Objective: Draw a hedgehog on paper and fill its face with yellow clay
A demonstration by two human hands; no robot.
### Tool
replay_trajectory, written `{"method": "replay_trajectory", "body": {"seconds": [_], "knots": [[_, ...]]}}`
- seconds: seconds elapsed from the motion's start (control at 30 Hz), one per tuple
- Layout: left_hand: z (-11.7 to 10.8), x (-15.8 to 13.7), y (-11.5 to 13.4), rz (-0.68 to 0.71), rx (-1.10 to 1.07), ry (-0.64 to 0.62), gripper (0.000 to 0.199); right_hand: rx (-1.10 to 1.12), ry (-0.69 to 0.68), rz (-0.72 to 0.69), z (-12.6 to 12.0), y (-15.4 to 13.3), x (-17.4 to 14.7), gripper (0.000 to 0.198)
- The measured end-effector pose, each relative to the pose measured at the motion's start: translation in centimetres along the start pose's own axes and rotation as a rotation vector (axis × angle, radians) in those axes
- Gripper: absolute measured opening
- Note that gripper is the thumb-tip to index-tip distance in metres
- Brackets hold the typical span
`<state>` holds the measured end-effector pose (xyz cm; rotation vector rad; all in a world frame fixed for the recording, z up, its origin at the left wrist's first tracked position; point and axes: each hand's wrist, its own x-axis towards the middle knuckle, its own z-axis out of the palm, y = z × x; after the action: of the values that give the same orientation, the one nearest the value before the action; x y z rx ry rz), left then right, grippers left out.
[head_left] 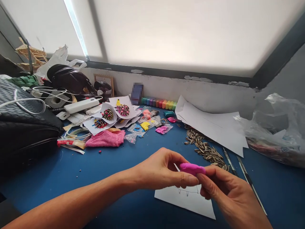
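The clay (pixel 190 168) is held over the paper (pixel 188 205), its long axis running left to right between both hands. The left hand (pixel 164 170) grasps its left end; the right hand's (pixel 234 192) grip pinches the other, so neither is nearer.

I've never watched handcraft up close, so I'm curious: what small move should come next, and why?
Probably lower the pink lump onto the sheet below. The left hand and right hand both hold the lump, the sheet bears drawn lines, and the spiky figures farther back lie on papers too.
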<state>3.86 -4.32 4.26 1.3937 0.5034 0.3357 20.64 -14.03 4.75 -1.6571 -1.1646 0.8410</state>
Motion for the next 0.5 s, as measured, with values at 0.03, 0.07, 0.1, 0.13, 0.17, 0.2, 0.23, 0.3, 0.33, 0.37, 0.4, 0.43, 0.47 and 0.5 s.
{"method": "replay_trajectory", "body": {"seconds": [0.03, 0.07, 0.1, 0.13, 0.17, 0.2, 0.23, 0.3, 0.33, 0.37, 0.4, 0.43, 0.47, 0.5], "knots": [[-0.1, 0.0, 0.0, 0.007, 0.0, 0.003, 0.037, 0.001, -0.007, 0.006, 0.1, -0.1, -0.1, 0.029], [-0.2, 0.1, -0.1, 0.018, -0.011, 0.004, 0.036, 0.0, -0.019, 0.008, 0.2, -0.1, -0.2, 0.03], [-0.3, 0.1, -0.1, 0.03, -0.029, 0.006, 0.036, -0.003, -0.029, 0.005, 0.3, -0.1, -0.3, 0.03], [-0.4, 0.2, -0.1, 0.038, -0.045, 0.007, 0.035, -0.012, -0.032, -0.002, 0.2, 0.0, -0.3, 0.031], [-0.4, 0.2, -0.1, 0.039, -0.053, 0.009, 0.035, -0.029, -0.029, -0.012, 0.2, 0.1, -0.2, 0.032], [-0.5, 0.2, -0.1, 0.033, -0.055, 0.014, 0.034, -0.056, -0.021, -0.023, 0.0, 0.2, -0.1, 0.033], [-0.4, 0.3, -0.1, 0.022, -0.051, 0.024, 0.034, -0.088, -0.022, -0.038, -0.1, 0.3, 0.0, 0.035], [-0.3, 0.3, -0.2, -0.004, -0.038, 0.037, 0.035, -0.143, -0.034, -0.065, -0.5, 0.5, 0.2, 0.038], [-0.2, 0.3, -0.2, -0.018, -0.031, 0.037, 0.036, -0.156, -0.064, -0.082, -0.6, 0.6, 0.3, 0.038], [-0.1, 0.2, -0.3, -0.028, -0.026, 0.035, 0.037, -0.157, -0.057, -0.088, -0.7, 0.6, 0.4, 0.035], [0.0, 0.2, -0.3, -0.032, -0.025, 0.032, 0.037, -0.164, -0.063, -0.099, -0.8, 0.6, 0.5, 0.034], [0.0, 0.2, -0.4, -0.03, -0.027, 0.026, 0.036, -0.174, -0.063, -0.113, -0.9, 0.6, 0.5, 0.033], [0.1, 0.2, -0.5, -0.023, -0.039, 0.02, 0.035, -0.191, -0.059, -0.126, -1.0, 0.6, 0.6, 0.033], [0.1, 0.2, -0.6, -0.016, -0.06, 0.016, 0.034, -0.211, -0.062, -0.141, -1.1, 0.7, 0.6, 0.034]]}}
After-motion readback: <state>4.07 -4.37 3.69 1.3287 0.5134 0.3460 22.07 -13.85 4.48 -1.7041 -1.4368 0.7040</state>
